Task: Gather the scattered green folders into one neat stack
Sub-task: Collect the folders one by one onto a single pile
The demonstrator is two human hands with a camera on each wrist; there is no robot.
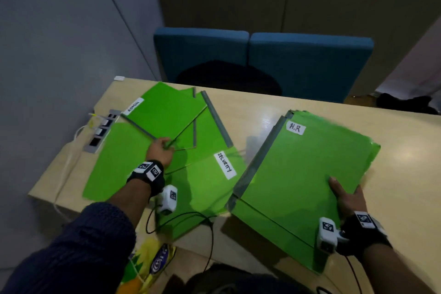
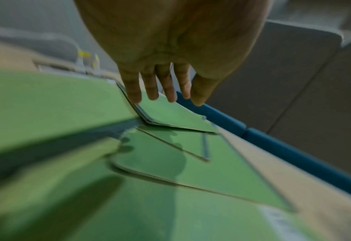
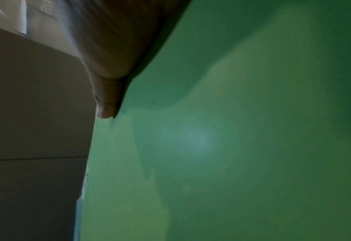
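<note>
Holding the flat, shiny green folders (image 1: 300,169) in my right hand (image 1: 347,198), my open left hand (image 1: 160,150) touches another thin folder (image 1: 167,112).

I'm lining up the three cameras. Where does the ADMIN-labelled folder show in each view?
Head: ADMIN folder, upper left, left hand at its near corner.
Left wrist: centre, raised corner under the fingertips.
Right wrist: not in it.
Shared landmark: blue chair.
</note>
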